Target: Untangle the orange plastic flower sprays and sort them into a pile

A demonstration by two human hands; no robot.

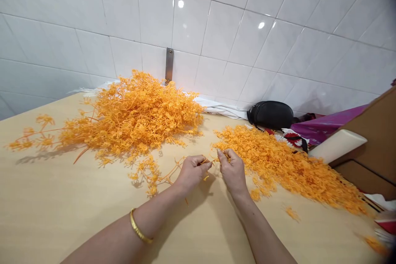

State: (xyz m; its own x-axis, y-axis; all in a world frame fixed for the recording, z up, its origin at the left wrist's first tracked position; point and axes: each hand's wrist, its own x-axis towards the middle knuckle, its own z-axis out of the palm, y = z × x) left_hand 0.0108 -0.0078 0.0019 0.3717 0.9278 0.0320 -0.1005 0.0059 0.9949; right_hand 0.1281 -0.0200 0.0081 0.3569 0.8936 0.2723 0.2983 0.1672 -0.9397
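Note:
My left hand point(192, 173) is closed in a pinch on an orange artificial flower stem point(168, 176), whose sprigs trail off to the left on the table. Close beside it, my right hand point(231, 171) pinches with thumb and forefinger at a small orange sprig; the fingers partly hide it. A large heap of branched orange stems point(136, 115) lies behind and to the left of my hands. To the right spreads a lower pile of short orange sprigs point(287, 165), right behind my right hand. One loose sprig point(291, 213) rests in front of that pile.
The wooden table point(93, 214) meets a white tiled wall point(192, 20) with a metal bracket point(169, 66). A black case point(270, 114), purple plastic point(331, 123), a cream cylinder point(338, 146) and a cardboard box point(374, 144) stand at the right. White cloth point(219, 107) lies along the wall.

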